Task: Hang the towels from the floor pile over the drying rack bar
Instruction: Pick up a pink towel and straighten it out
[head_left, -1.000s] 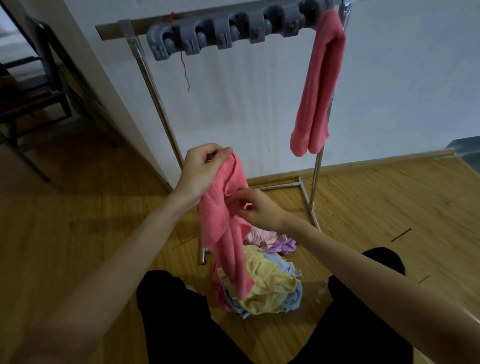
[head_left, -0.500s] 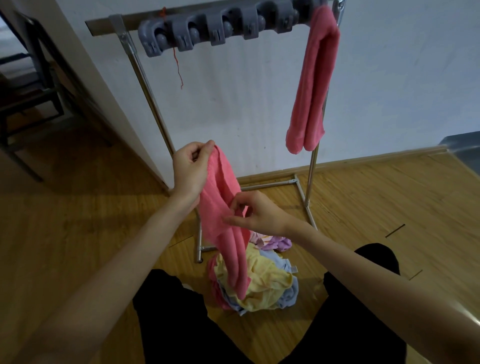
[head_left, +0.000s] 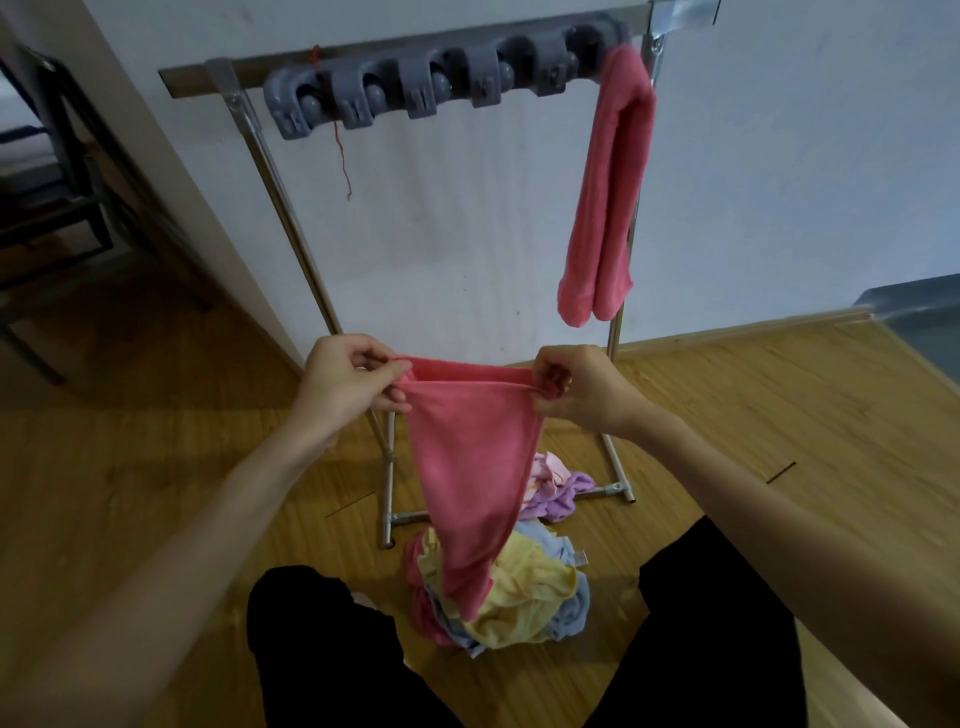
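I see left hand (head_left: 349, 379) and right hand (head_left: 582, 389) pinching the pink towel (head_left: 470, 467) corners, its top edge stretched level, below the rack bar (head_left: 415, 52).

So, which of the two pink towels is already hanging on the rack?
The pink towel at the rack's right end, draped over the bar. The other pink towel is stretched between the left hand and right hand.

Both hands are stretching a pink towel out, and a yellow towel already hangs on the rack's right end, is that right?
Not quite. In the head view the hung towel on the rack is pink, not yellow. The left hand and right hand do stretch out a pink towel.
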